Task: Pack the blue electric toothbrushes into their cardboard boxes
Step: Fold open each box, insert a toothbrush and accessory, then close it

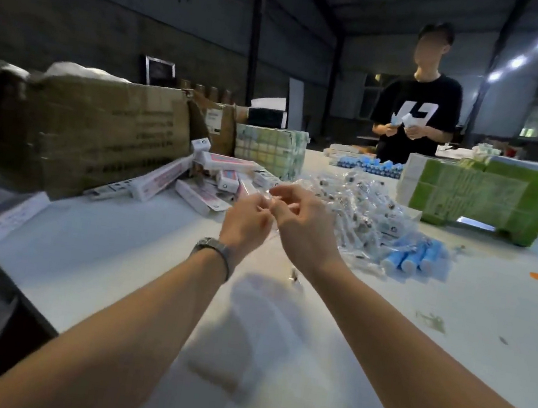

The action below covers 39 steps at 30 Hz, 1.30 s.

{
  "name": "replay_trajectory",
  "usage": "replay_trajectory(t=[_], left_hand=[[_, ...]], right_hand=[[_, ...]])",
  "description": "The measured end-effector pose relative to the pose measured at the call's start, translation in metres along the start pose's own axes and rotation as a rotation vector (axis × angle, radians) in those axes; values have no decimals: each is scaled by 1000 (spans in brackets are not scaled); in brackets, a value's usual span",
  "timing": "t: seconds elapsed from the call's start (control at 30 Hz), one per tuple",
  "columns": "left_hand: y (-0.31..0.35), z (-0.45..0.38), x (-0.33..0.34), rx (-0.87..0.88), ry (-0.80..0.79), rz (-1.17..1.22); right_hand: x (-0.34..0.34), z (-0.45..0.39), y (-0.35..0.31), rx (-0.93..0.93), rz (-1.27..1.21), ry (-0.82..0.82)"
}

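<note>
Both hands raised above the white table (pixel 122 252), fingertips meeting; left hand (pixel 247 222) and right hand (pixel 304 224) each pinch a small clear plastic wrapper (pixel 266 200) between curled fingers; its contents cannot be told through the blur. A wristwatch (pixel 214 250) sits on the left wrist. Blue toothbrushes (pixel 414 257) lie in a small cluster on the table to the right of the right hand, near but apart from it, beside a heap of clear-bagged brush heads (pixel 361 203). White cardboard boxes (pixel 195 179) lie scattered just beyond the left hand, against a large brown carton (pixel 90 134). A second person (pixel 416 117) in a black shirt stands at the far side; green packs (pixel 483 196) stand far right.
</note>
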State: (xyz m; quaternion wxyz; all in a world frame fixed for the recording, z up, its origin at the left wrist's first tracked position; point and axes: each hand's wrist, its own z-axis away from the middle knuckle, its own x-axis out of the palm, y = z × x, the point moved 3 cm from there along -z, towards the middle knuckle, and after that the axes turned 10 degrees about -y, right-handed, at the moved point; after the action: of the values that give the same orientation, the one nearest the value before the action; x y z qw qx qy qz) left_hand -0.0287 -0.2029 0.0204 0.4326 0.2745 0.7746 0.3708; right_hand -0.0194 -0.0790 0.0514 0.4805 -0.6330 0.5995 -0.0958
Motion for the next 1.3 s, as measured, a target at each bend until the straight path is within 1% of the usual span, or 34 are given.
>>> replay_trajectory(t=[0.03,0.07,0.17,0.23,0.3,0.37,0.43,0.47,0.57,0.63,0.7,0.77,0.83,0.93,0.97,1.03,1.1,1.13,1.2,1.27,1.3], left_hand=[[-16,-16,-11,-45,38,-150],[-35,-32,-21,-104,23,-313],[-84,-72,-36,-246,-61,-609],[-109,-91,-40,-324,-50,-755],[-127,-108,-41,-359,-40,-830],[-137,-123,-40,-377,-85,-886],[-138,-132,-40,-364,-103,-957],[-137,-135,-39,-328,-78,-1022],[-115,-129,-27,-170,-26,-1206],[-87,-116,-19,-40,22,-1228],[-45,-94,-17,130,137,-1154],[3,-68,-20,286,232,-967],[48,-42,-24,347,219,-743],[95,-13,-25,327,77,-331],[104,-4,-21,310,19,-185],[118,15,-9,284,-75,22],[130,34,6,262,-142,173],[135,43,14,253,-166,224],[144,61,30,231,-230,309],[150,78,48,224,-321,403],[151,86,57,250,-366,438]], right_hand=[[3,-1,2,3,15,-21],[7,-2,6,11,29,-42],[12,-8,19,29,76,-110],[13,-14,29,29,92,-130],[13,-21,39,27,96,-144],[15,-26,51,34,106,-149],[17,-29,61,43,129,-153],[17,-29,65,46,141,-155],[14,-28,69,45,153,-141],[7,-27,66,45,133,-91],[0,-22,59,38,110,-54],[-8,-13,48,14,105,-22],[-21,1,36,-16,116,46],[-54,28,21,-8,-32,185],[-64,39,17,18,-104,186],[-77,62,13,68,-152,93],[-83,85,9,73,-84,1],[-86,94,9,66,-38,1],[-99,105,12,63,36,63],[-113,113,16,91,27,95],[-119,117,19,106,6,98]])
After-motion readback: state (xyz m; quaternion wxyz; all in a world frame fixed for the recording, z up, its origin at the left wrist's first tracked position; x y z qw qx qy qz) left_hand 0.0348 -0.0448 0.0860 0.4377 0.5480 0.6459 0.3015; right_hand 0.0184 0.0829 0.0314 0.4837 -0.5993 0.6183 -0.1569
